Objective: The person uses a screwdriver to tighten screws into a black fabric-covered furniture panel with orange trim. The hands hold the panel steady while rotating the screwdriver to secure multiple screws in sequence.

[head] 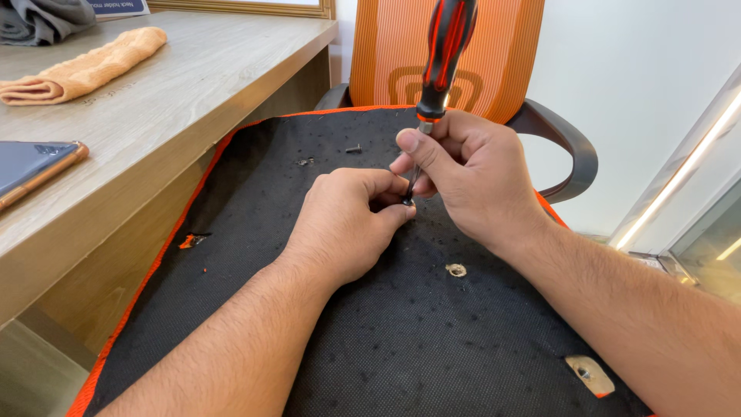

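- My right hand (471, 181) is closed around a screwdriver (441, 69), thumb and fingers pinching the metal collar and upper shaft just below its black and red handle.
- The handle stands up above my knuckles, tilted slightly to the right, in front of the orange mesh chair back (401, 54).
- The thin shaft runs down between my two hands; its tip meets the cloth (386, 347) right at my left fingertips.
- My left hand (347, 224) is curled into a loose fist, thumb and forefinger pressed together at the tip of the shaft. Something small and dark sits there, but I cannot tell what it is.
- Both hands touch each other over the middle of the black cloth, which covers the flat underside of a chair seat with an orange edge (150, 270).
- A small dark screw (353, 149) lies loose on the cloth beyond my hands, near the far edge, with a little tear (306, 161) just to its left.
- A pale round hole (456, 270) shows in the cloth just under my right wrist.
- A bigger torn opening with a metal fitting (589, 374) lies near my right forearm, at the near right corner.
- Another small tear showing orange (191, 241) sits at the left side of the cloth.
- A dark armrest (567, 143) curves out to the right of the chair back.
- To the left is a wooden desk (177, 108) with a rolled orange towel (85, 69), a phone (35, 170) and grey fabric (42, 19) on it.
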